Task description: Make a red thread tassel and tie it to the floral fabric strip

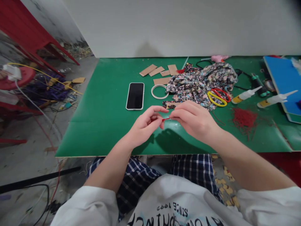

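Thin red thread point(166, 119) runs between my two hands above the green tabletop. My left hand point(148, 122) pinches its left end between thumb and fingers. The fingertips of my right hand point(194, 118) are closed on the other end, where the fingers hide most of it. Just beyond my hands lies a floral fabric strip with a piece of brown card point(172, 104). To the right of my right hand sits a loose pile of red threads point(245, 119).
A phone point(135, 96), a roll of tape point(160, 91) and cardboard pieces point(161, 72) lie beyond my hands. Floral fabric point(199, 80) is heaped behind, with red-and-yellow scissors point(217, 97) on it. Two glue bottles point(246, 95) and a blue board point(285, 84) are at the right.
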Tool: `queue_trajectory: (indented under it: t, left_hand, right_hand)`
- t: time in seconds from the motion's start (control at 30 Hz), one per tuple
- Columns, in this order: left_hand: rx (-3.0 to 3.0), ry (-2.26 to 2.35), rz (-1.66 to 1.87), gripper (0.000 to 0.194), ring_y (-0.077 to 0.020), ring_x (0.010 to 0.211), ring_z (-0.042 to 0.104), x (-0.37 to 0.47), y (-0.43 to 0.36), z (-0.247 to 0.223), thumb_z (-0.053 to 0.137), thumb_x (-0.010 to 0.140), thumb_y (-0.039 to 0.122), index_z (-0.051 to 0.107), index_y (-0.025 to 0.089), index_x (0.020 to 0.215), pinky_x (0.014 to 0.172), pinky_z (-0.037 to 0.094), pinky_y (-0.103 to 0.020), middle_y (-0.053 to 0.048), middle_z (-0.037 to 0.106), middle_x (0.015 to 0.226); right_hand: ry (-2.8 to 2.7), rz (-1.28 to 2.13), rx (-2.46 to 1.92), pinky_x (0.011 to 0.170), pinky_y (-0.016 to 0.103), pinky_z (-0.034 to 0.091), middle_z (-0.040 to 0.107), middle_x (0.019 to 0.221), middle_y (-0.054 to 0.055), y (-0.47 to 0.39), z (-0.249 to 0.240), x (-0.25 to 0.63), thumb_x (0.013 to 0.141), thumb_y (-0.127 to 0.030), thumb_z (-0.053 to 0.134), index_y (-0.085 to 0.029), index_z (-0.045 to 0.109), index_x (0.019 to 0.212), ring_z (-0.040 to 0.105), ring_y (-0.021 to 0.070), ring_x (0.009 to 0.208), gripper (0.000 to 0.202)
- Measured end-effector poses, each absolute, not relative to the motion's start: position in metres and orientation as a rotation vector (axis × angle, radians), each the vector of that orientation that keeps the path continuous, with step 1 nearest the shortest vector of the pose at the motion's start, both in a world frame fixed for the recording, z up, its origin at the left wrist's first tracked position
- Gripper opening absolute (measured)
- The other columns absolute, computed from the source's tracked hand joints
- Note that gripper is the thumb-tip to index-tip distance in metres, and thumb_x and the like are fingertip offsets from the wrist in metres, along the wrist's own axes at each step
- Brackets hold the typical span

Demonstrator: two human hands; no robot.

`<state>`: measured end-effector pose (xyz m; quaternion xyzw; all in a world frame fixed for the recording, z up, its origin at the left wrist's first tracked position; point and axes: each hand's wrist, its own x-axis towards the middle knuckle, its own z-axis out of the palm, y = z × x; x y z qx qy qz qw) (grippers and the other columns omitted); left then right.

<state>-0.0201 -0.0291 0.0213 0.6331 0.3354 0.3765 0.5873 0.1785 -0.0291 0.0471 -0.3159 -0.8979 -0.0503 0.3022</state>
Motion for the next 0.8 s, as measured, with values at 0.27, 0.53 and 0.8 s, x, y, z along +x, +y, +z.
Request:
queue_trajectory:
  t: [0.27,0.53,0.8]
  left_hand:
    - [1.892,0.864,1.012,0.03,-0.008,0.064,0.058,-0.024,-0.045,0.032,0.053,0.079,0.011,0.054,0.02,0.107,0.054,0.046,-0.016,0.0,0.06,0.078]
    - [2.062,0.871,1.227,0.025,-0.0074,0.066,0.062,-0.023,-0.049,0.04,0.054,0.076,0.008,0.058,0.017,0.098,0.058,0.051,-0.014,-0.001,0.066,0.085]
    - [2.079,0.987,1.2,0.021,-0.0081,0.065,0.063,-0.019,-0.052,0.045,0.057,0.077,0.013,0.061,0.018,0.096,0.057,0.053,-0.015,-0.002,0.069,0.084]
  right_hand:
    - [-2.297,-0.182,-0.766,0.071,0.03,0.047,0.061,0.085,0.004,-0.04,0.053,0.178,0.084,-0.012,0.049,-0.021,0.058,0.095,0.056,0.0148,0.083,0.016]
    - [-2.251,-0.278,-0.735,0.074,0.03,0.049,0.061,0.086,0.003,-0.047,0.057,0.177,0.082,-0.013,0.054,-0.023,0.056,0.097,0.055,0.0145,0.085,0.018]
    - [-2.262,-0.287,-0.805,0.075,0.032,0.049,0.062,0.087,0.003,-0.05,0.057,0.18,0.086,-0.021,0.05,-0.03,0.057,0.098,0.056,0.0166,0.086,0.017]
